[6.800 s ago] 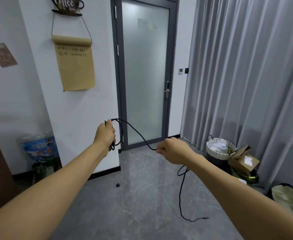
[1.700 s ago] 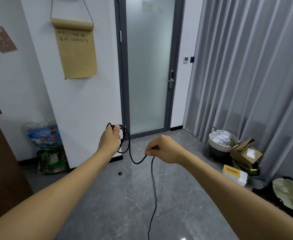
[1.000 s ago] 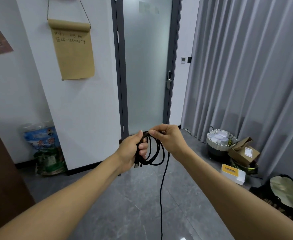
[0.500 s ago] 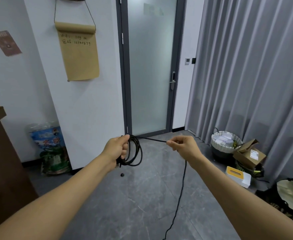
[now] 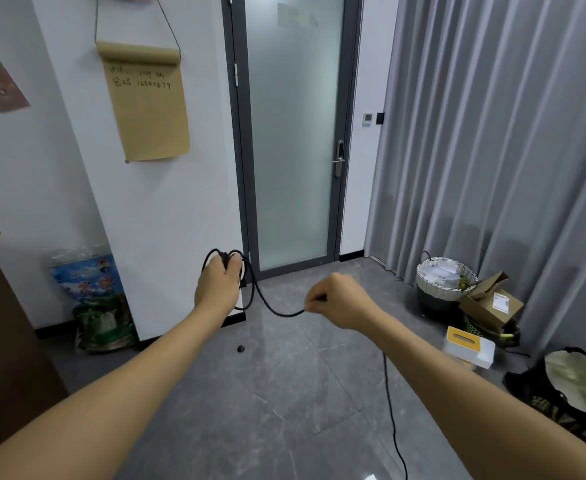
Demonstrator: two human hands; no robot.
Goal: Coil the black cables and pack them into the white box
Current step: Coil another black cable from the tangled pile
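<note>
My left hand grips several loops of a black cable at chest height in front of the white wall. From the coil the cable sags in a curve to my right hand, which pinches it between thumb and fingers. Below my right forearm the free length hangs down to the floor and runs off the bottom edge. A white box with a yellow top lies on the floor at the right, well apart from both hands.
A frosted glass door stands ahead, grey curtains to the right. A wicker basket, an open cardboard box and a black bag crowd the right floor. Bags lean on the left wall. A small black knob lies on the floor.
My right hand has slid down along the cable and out to the right, so the stretch between my hands now sags. The left hand rose slightly with the coil.
</note>
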